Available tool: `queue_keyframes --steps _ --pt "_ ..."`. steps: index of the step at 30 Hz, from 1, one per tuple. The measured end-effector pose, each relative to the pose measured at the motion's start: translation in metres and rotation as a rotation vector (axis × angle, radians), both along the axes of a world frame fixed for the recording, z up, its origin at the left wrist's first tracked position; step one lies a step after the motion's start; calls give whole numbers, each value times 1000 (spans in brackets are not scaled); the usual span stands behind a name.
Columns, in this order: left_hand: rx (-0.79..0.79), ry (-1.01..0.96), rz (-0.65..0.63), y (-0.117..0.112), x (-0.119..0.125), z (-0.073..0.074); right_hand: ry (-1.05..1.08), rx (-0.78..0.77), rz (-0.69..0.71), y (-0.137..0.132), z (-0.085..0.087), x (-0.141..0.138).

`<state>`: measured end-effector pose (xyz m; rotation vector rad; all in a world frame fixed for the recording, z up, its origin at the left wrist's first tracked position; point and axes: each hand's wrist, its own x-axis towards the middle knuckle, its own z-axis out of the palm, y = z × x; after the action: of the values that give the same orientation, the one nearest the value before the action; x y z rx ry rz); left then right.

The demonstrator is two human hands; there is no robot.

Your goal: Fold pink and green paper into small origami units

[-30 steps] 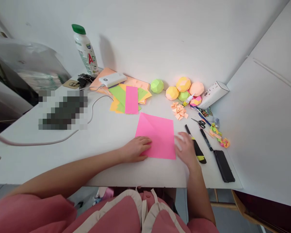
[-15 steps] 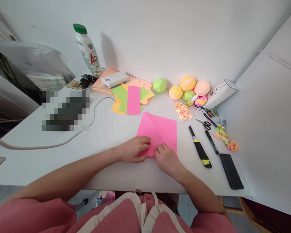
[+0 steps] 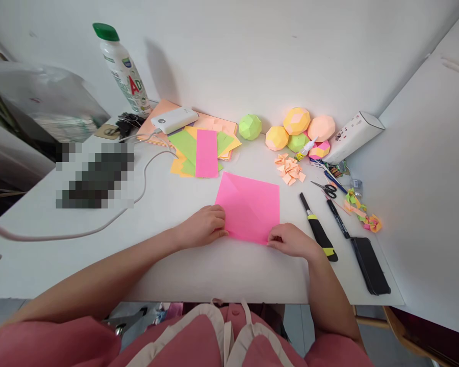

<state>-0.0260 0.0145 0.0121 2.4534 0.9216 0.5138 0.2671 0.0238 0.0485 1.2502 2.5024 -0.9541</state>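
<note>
A bright pink sheet of paper (image 3: 248,204) lies on the white table in front of me, with faint diagonal creases across it. My left hand (image 3: 204,227) is at its lower left corner, the curled fingers closed over the edge. At the lower right corner, my right hand (image 3: 292,239) pinches the paper between thumb and fingers. A black and yellow utility knife (image 3: 319,229) lies just right of that hand. Farther back is a narrow pink paper strip (image 3: 206,153) on top of green and orange sheets (image 3: 183,145).
Along the wall stand a bottle (image 3: 124,76), a power bank (image 3: 175,120) with a cable, and several faceted paper balls (image 3: 296,121). Peach paper scraps (image 3: 289,168), scissors (image 3: 326,189), a black marker (image 3: 338,219) and a black case (image 3: 370,266) lie to the right.
My right hand has moved right, from the sheet's lower middle to its lower right corner. My left hand has slid slightly left to the lower left corner. The camera view has shifted a little.
</note>
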Motion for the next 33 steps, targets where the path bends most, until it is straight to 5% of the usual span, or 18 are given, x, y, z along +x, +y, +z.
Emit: queue_keyframes --steps 10,16,19,27,33 --pt "-41 -79 29 4 -4 -6 86 288 100 -6 -5 -28" --pt "-61 -95 31 7 -5 -8 -292 396 80 -23 -2 -48" --pt "-55 -86 34 6 -3 -7 -316 448 90 -30 -3 -59" --pt "-60 15 65 11 -14 0 -79 495 246 -15 -41 -73" --pt "274 293 322 -17 3 10 -84 484 251 -14 -39 -72"
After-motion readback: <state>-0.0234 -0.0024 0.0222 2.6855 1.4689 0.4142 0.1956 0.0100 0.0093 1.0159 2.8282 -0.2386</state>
